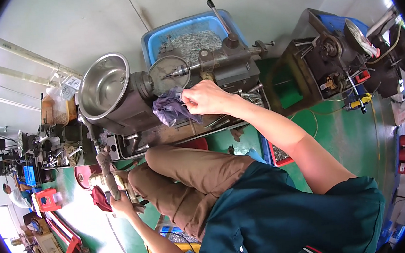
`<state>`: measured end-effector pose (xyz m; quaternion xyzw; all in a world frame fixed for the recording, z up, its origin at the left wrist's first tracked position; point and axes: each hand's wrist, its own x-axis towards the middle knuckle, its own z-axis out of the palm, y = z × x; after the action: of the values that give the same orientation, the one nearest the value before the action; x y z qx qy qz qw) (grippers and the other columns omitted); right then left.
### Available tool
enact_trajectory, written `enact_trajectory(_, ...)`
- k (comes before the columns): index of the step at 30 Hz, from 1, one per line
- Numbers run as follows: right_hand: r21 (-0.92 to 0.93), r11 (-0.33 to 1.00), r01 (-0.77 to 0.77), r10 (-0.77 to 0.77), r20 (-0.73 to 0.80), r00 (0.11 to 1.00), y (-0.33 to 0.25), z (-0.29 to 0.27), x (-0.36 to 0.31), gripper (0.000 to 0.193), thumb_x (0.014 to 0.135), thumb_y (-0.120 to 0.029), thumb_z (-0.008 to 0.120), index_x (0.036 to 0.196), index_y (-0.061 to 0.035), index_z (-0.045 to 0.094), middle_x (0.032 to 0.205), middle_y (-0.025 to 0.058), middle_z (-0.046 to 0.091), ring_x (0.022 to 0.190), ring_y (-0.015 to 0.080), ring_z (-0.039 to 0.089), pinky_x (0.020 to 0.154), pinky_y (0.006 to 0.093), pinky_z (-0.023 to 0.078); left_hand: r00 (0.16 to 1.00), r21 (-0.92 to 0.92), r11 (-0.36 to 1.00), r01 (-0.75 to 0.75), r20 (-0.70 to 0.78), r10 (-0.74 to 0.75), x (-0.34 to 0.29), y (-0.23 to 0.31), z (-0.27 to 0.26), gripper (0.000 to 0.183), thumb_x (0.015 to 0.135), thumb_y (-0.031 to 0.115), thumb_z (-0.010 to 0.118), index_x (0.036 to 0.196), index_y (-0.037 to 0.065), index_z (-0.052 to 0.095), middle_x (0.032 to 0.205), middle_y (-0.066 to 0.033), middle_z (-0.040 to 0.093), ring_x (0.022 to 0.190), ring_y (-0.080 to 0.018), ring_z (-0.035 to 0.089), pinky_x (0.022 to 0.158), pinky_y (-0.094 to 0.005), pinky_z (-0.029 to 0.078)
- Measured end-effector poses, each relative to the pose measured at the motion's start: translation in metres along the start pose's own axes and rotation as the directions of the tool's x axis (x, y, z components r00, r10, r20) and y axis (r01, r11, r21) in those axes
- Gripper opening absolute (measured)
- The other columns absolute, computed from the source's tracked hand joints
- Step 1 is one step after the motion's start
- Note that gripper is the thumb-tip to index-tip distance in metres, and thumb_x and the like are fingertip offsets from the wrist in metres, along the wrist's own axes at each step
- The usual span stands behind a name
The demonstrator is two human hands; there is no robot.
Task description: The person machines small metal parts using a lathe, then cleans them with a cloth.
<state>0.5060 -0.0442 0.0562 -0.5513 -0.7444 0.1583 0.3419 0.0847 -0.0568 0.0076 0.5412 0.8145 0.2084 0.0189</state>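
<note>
My right hand [204, 98] is closed on a crumpled purple-grey rag [172, 109], held in front of the small bench lathe [130, 109]. Just beyond the rag is the lathe's chuck [144, 84], with a drill-like pointed tool [176, 73] facing it from the tailstock [227, 58]. Low on the left, my left hand [121, 205] is closed around the lower end of a long lever [106, 172] wrapped in beige cloth. Its fingertips are partly hidden there. A shiny steel bowl [106, 87] rests on top of the headstock.
Behind the lathe stands a blue basin [148, 40] holding many small metal pieces [194, 44]. Another machine [325, 61] is at the right. A red-rimmed tray of parts [281, 155] sits on the green floor below. More machines and a red stool [47, 200] are at the left.
</note>
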Motion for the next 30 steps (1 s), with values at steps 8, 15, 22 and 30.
enact_trajectory(8, -0.195, 0.981, 0.013, -0.002, 0.056, 0.998, 0.002, 0.006, 0.014, 0.009, 0.063, -0.011, 0.05, 0.063, -0.003, 0.055, 0.055, 0.0156, 0.054, 0.056, 0.0311, 0.055, 0.052, 0.0408, 0.043, 0.997, -0.104, 0.992, -0.074, -0.04, 0.07, -0.001, -0.004, 0.003, 0.027, 0.063, 0.022, 0.062, 0.076, -0.002, 0.057, 0.066, -0.0176, 0.057, 0.061, -0.0323, 0.056, 0.056, -0.0398, 0.042)
enact_trajectory(15, -0.281, 0.96, 0.003, -0.004, -0.004, 1.0, 0.006, 0.016, 0.008, 0.005, 0.064, -0.01, 0.052, 0.062, -0.0049, 0.053, 0.055, 0.0122, 0.054, 0.055, 0.0288, 0.055, 0.05, 0.0393, 0.042, 0.998, -0.115, 0.991, -0.069, -0.007, 0.069, 0.0, -0.006, 0.005, 0.028, 0.063, 0.021, 0.06, 0.08, -0.001, 0.059, 0.067, -0.018, 0.058, 0.062, -0.0327, 0.056, 0.057, -0.0392, 0.043)
enact_trajectory(22, -0.219, 0.975, 0.04, -0.054, -0.057, 0.997, 0.003, 0.017, -0.001, 0.008, 0.068, -0.013, 0.054, 0.066, -0.0056, 0.053, 0.058, 0.0113, 0.055, 0.057, 0.0289, 0.055, 0.051, 0.0397, 0.042, 0.998, -0.081, 0.995, -0.057, -0.009, 0.056, -0.001, -0.002, 0.002, 0.028, 0.063, 0.022, 0.061, 0.078, -0.001, 0.059, 0.065, -0.0176, 0.057, 0.062, -0.0323, 0.057, 0.058, -0.0388, 0.043)
enact_trajectory(30, -0.179, 0.981, -0.072, 0.06, -0.071, 0.996, 0.002, 0.016, -0.009, 0.012, 0.069, -0.018, 0.055, 0.076, -0.0079, 0.054, 0.062, 0.0107, 0.057, 0.06, 0.0285, 0.056, 0.053, 0.0401, 0.042, 0.999, -0.024, 0.999, -0.029, -0.024, 0.028, -0.002, 0.002, 0.0, 0.032, 0.062, 0.025, 0.062, 0.083, 0.0, 0.06, 0.072, -0.0177, 0.059, 0.067, -0.0319, 0.057, 0.062, -0.0387, 0.044)
